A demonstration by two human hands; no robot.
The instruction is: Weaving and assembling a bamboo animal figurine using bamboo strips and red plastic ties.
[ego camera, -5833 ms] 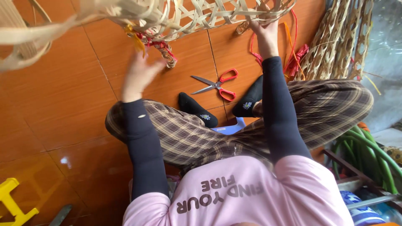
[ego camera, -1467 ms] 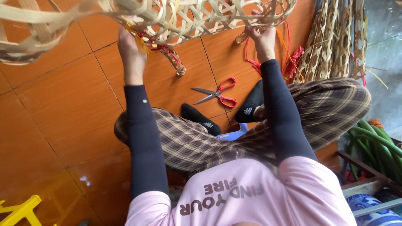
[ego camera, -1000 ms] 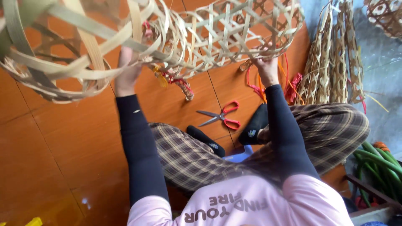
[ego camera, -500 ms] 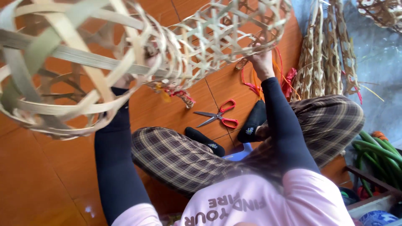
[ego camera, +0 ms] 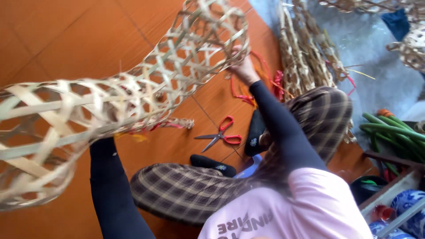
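Observation:
A long, open-weave bamboo basket [ego camera: 133, 102] hangs in the air across the left and top of the head view, its near end close to the camera. My right hand [ego camera: 241, 70] is shut on the rim at the basket's far end. The black sleeve of my left arm [ego camera: 110, 177] runs up under the basket's middle. My left hand is hidden behind the strips there. I sit cross-legged in plaid trousers [ego camera: 186, 190] on an orange tiled floor [ego camera: 66, 44].
Red-handled scissors [ego camera: 221, 135] lie on the tiles by my black-socked feet [ego camera: 212, 163]. Red strings [ego camera: 241, 93] lie beyond them. A stack of woven bamboo pieces [ego camera: 305, 57] stands at the top right, with green stalks [ego camera: 389, 130] and blue-white bowls [ego camera: 405, 208] at the right.
The basket has swung up and towards the camera, now covering the left of the view. My left hand has gone out of sight behind it. My right hand keeps its hold on the rim.

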